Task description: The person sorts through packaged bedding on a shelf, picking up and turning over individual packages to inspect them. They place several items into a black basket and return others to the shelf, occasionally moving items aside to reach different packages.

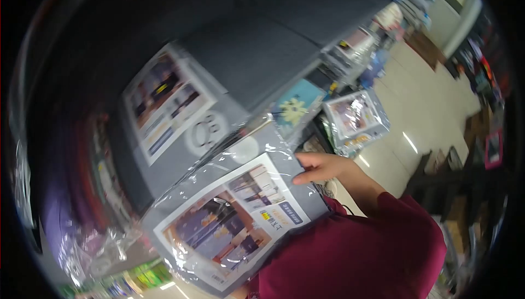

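My right hand [322, 167] grips the edge of a flat grey package [229, 222], thumb on top and the other fingers mostly hidden. The package is wrapped in shiny clear plastic, and a printed card with room photos and Chinese text shows through. A small strip of skin, perhaps my left arm or hand, shows at the package's lower edge; its fingers are hidden. Just beyond lies a second grey package [219, 132] with a similar card and a white circle holding a paw-like print. It rests by a dark grey surface [246, 53].
Colourful folded goods [93, 173] in plastic stand at the left. Right of the dark surface hang or lie more wrapped packages [353, 115] and a teal one with a yellow flower [295, 107]. Shelves [437, 181] with shoes line the far right across the tiled floor [404, 113].
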Available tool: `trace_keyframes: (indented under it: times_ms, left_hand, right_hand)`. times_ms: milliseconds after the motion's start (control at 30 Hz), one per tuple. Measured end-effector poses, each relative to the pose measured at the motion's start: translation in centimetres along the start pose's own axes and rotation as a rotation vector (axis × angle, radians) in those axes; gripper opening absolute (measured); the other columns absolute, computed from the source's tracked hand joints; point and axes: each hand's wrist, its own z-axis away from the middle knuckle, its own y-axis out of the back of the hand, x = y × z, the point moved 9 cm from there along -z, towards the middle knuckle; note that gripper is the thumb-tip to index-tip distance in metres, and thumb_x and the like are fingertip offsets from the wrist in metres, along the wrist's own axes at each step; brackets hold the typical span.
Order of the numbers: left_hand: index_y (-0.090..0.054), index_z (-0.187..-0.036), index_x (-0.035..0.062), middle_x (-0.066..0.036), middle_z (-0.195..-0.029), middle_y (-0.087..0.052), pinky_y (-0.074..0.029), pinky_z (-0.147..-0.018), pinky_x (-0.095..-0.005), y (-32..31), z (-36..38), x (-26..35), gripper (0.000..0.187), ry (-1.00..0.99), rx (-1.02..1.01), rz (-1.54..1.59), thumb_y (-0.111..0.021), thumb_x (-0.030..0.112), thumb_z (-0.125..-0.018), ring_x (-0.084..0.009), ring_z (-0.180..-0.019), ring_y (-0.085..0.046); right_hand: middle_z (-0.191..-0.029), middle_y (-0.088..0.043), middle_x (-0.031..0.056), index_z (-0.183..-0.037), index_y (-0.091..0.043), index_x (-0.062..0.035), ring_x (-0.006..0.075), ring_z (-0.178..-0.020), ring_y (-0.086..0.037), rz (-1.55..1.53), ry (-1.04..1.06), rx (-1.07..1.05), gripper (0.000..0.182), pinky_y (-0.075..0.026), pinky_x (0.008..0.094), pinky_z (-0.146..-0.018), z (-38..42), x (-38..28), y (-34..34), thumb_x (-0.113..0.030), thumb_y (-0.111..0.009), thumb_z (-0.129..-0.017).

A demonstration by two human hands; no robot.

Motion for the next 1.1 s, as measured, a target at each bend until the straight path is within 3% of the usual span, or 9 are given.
trace_keyframes:
  times_ms: [167, 300, 333, 400, 467, 633, 833, 967, 1100]
  left_hand:
    - [-0.050, -0.121, 0.0071, -0.014, -0.132, -0.047, -0.035, -0.102, -0.0412, -4.9, 2.8, -2.8, 0.039, 0.249, -0.401, 0.108, -0.060, 0.014, -0.084, -0.0275, -0.121, -0.047]
    - [-0.048, -0.126, 0.0047, -0.014, -0.132, -0.047, -0.036, -0.102, -0.0408, -12.3, 7.6, -6.8, 0.043, 0.711, -0.828, 0.249, -0.059, 0.013, -0.085, -0.0274, -0.120, -0.047]
    - [-0.041, -0.132, -0.0043, -0.012, -0.126, -0.052, -0.039, -0.096, -0.0352, -14.8, 8.6, -6.8, 0.052, 0.504, -1.026, 0.017, -0.058, 0.007, -0.084, -0.0227, -0.112, -0.051]
    - [-0.043, -0.131, -0.0027, -0.009, -0.119, -0.056, -0.041, -0.087, -0.0287, -20.1, 11.2, -10.3, 0.051, 0.659, -0.899, -0.190, -0.057, 0.003, -0.082, -0.0169, -0.102, -0.054]
    - [-0.042, -0.132, -0.0016, -0.008, -0.121, -0.054, -0.037, -0.094, -0.0278, -26.2, 14.3, -13.1, 0.047, 0.810, -0.926, -0.206, -0.053, 0.001, -0.086, -0.0158, -0.110, -0.050]
    - [-0.045, -0.130, 0.0013, -0.007, -0.118, -0.055, -0.040, -0.089, -0.0267, -34.5, 17.7, -28.3, 0.044, 0.727, -1.008, -0.525, -0.054, 0.004, -0.088, -0.0136, -0.105, -0.051]
    - [-0.045, -0.127, -0.0006, -0.008, -0.113, -0.056, -0.040, -0.091, -0.0282, -47.9, 17.5, -37.9, 0.042, 0.592, -0.932, -0.271, -0.055, 0.007, -0.087, -0.0163, -0.104, -0.052]
    - [-0.037, -0.134, 0.0044, -0.006, -0.117, -0.056, -0.042, -0.081, -0.0252, -46.3, 14.9, -53.3, 0.055, 0.481, -0.826, -0.573, -0.060, 0.017, -0.086, -0.0124, -0.100, -0.052]
    - [-0.036, -0.135, 0.0068, -0.004, -0.114, -0.056, -0.041, -0.081, -0.0247, -42.9, 18.3, -47.1, 0.058, 0.494, -0.849, -0.448, -0.062, 0.019, -0.085, -0.0118, -0.099, -0.051]
  right_hand:
    - [-0.115, -0.058, 0.0050, -0.126, -0.046, 0.0011, 0.0092, -0.102, -0.053, -0.235, 0.089, 0.301, 0.041, -0.045, 0.0259, -0.087, 8.9, -0.1, 5.1, -0.009, -0.061, -0.089]
    - [-0.112, -0.061, 0.0067, -0.126, -0.048, 0.0010, 0.0126, -0.099, -0.057, -0.494, 0.053, 0.727, 0.045, -0.045, 0.0257, -0.085, 19.2, 3.4, 11.0, -0.013, -0.064, -0.086]
    - [-0.112, -0.061, 0.0070, -0.126, -0.049, 0.0010, 0.0133, -0.099, -0.057, -0.550, 0.038, 0.821, 0.045, -0.045, 0.0255, -0.086, 21.8, 5.2, 12.4, -0.014, -0.064, -0.086]
    - [-0.110, -0.061, 0.0086, -0.124, -0.049, 0.0014, 0.0153, -0.096, -0.058, -0.279, -0.030, 0.894, 0.048, -0.046, 0.0278, -0.084, 26.7, 7.3, 13.7, -0.016, -0.067, -0.083]
    - [-0.108, -0.061, 0.0099, -0.123, -0.050, 0.0023, 0.0170, -0.094, -0.058, -0.115, -0.163, 0.966, 0.050, -0.046, 0.0298, -0.083, 31.5, 11.2, 14.9, -0.017, -0.068, -0.081]
    - [-0.104, -0.061, 0.0116, -0.119, -0.051, 0.0032, 0.0185, -0.092, -0.057, 0.048, -0.392, 1.118, 0.048, -0.046, 0.0333, -0.082, 38.8, 22.3, 22.3, -0.016, -0.069, -0.078]
    - [-0.099, -0.061, 0.0172, -0.118, -0.048, 0.0017, 0.0250, -0.091, -0.060, 0.407, -0.395, 1.388, 0.051, -0.047, 0.0358, -0.081, 40.2, 24.6, 38.2, -0.012, -0.069, -0.073]
    - [-0.099, -0.059, 0.0207, -0.119, -0.045, -0.0026, 0.0339, -0.093, -0.059, 0.672, -0.395, 1.576, 0.049, -0.049, 0.0397, -0.081, 42.4, 27.9, 45.6, -0.007, -0.063, -0.074]
    - [-0.105, -0.058, 0.0234, -0.118, -0.046, -0.0008, 0.0371, -0.095, -0.058, 0.572, -0.389, 1.571, 0.048, -0.048, 0.0419, -0.081, 43.6, 32.4, 44.1, -0.003, -0.059, -0.072]
